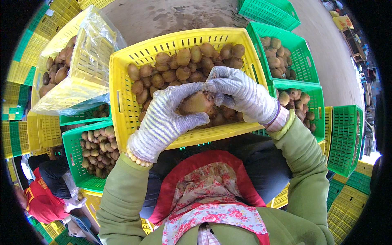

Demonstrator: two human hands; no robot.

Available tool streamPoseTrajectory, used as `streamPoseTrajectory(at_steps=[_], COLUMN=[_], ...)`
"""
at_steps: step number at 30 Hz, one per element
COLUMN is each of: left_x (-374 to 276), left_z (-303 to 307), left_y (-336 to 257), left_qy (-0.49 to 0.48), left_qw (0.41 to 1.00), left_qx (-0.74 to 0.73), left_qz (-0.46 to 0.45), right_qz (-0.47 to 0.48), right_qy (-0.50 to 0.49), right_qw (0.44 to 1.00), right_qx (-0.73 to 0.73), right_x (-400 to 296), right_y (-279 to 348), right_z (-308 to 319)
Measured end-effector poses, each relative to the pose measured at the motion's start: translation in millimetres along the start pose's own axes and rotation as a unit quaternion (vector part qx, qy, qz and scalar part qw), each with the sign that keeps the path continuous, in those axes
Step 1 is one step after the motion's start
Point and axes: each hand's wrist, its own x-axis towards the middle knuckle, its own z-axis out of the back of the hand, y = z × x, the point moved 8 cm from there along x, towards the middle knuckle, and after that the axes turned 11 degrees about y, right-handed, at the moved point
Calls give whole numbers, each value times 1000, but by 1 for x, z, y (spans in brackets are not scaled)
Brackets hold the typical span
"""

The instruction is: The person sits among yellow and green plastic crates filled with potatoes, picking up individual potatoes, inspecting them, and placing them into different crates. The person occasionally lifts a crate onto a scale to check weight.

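Note:
My left hand (171,113), in a striped glove under a thin clear plastic one, holds a brown kiwifruit (196,104) between thumb and fingers. My right hand (235,92), gloved the same way, has its fingertips pinched together at the fruit's upper right end. Whether anything small sits between those fingertips cannot be made out. Both hands are above a yellow plastic crate (122,92) that holds many loose kiwifruit (183,57). My hands hide part of the fruit in the crate's near right portion.
At left stands a plastic-lined yellow crate (88,46) with kiwifruit, above a green crate (69,153) of smaller ones. Green crates (306,58) with kiwifruit line the right side. A person in red (46,199) sits at lower left, a gloved hand near a fruit. Stacked crates (349,208) stand around.

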Motion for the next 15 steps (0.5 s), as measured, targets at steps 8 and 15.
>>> streamPoseTrajectory(at_steps=[8, 15], left_x=[3, -6], left_z=[-6, 0], left_y=[-13, 10], left_qy=[-2, -57], left_qw=[993, 997], left_qx=[58, -52], left_qz=[-99, -2], right_qz=[3, -341], right_qy=[-60, 35], right_qw=[998, 885], right_qx=[-31, 315], right_x=[-13, -28], right_y=[-9, -75], right_z=[-4, -25])
